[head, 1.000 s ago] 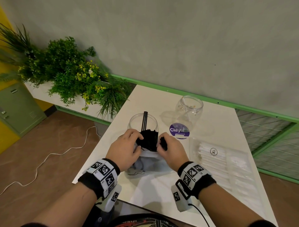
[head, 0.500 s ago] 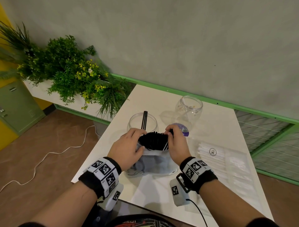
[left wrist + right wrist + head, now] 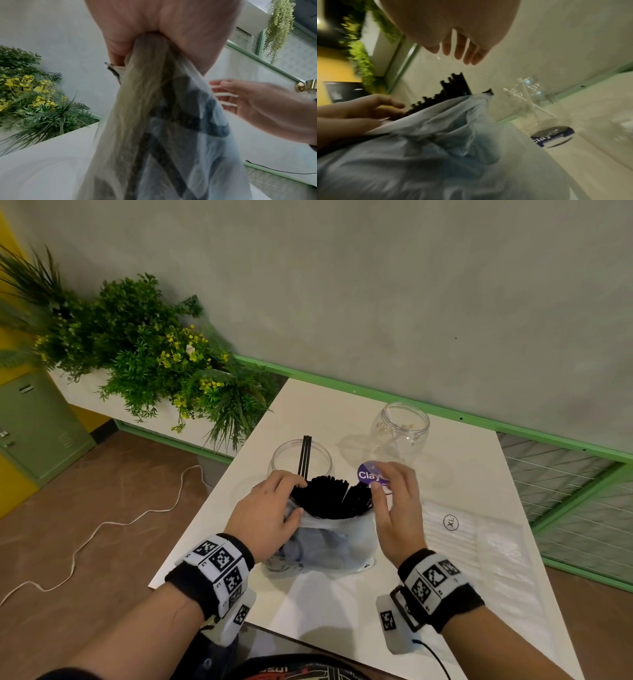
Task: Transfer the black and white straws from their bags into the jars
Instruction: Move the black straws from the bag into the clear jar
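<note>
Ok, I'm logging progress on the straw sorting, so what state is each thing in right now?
Bag of black straws: open, upright, still full of straws.
Left hand: grips the bag's rim.
Right hand: open beside the bag, holding nothing.
Near jar: open, with a couple of black straws standing in it.
Far jar: open, with a few white straws inside.
Bag of white straws: lying flat on the table, apparently untouched.

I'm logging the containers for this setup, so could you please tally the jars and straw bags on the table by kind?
Clear jars: 2, the near jar holding two black straws, and the far jar.
Straw bags: 2, the bag of black straws gripped by the left hand, and the flat bag of white straws.
Total: 4
</note>
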Tool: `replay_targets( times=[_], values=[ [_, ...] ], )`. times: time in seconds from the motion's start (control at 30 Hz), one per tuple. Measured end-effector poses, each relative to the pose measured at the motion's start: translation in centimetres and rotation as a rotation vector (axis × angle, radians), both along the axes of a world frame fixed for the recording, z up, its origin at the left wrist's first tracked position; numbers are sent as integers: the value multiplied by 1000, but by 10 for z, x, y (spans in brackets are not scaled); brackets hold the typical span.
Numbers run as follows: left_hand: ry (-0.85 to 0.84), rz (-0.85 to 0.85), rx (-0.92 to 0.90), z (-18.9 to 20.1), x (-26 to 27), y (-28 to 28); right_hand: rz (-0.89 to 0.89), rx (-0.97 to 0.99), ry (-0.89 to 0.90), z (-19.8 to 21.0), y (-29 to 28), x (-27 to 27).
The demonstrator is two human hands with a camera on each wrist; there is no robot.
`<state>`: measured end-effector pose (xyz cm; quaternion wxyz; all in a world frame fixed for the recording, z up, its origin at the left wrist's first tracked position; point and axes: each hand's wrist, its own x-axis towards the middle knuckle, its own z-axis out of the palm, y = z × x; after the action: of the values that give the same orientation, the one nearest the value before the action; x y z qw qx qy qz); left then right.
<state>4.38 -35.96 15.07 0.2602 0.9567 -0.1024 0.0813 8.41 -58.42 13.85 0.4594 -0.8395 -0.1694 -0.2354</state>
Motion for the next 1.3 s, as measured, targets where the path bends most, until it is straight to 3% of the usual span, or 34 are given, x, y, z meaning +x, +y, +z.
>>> replay_targets(
  times=[0.13,0.23,0.33,0.43,0.73,0.93,1.1,1.3],
  values=[
    [5,-8,10,2,2,0,251,-253,-196,-7,13,-35],
    [72,-86,59,10,1,2,301,-581,-95,-27,18,-35],
    [201,-170,158,23,0,10,239,-670,29,-35,20,-26],
    [219,-176,197,29,3,16,204,-683,29,-36,22,-19],
    [-21,-63,23,13,-2,8,135,-635,-111,-38,27,-15],
    [-129,-22,205,16,-20,19,93,-585,-32,-46,24,-17],
    [-84,-11,102,7,-23,25,168,-617,-24,-51,18,-19],
    [-82,10,-134,-4,-23,22,308,-364,159,-48,4,-25]
  ],
)
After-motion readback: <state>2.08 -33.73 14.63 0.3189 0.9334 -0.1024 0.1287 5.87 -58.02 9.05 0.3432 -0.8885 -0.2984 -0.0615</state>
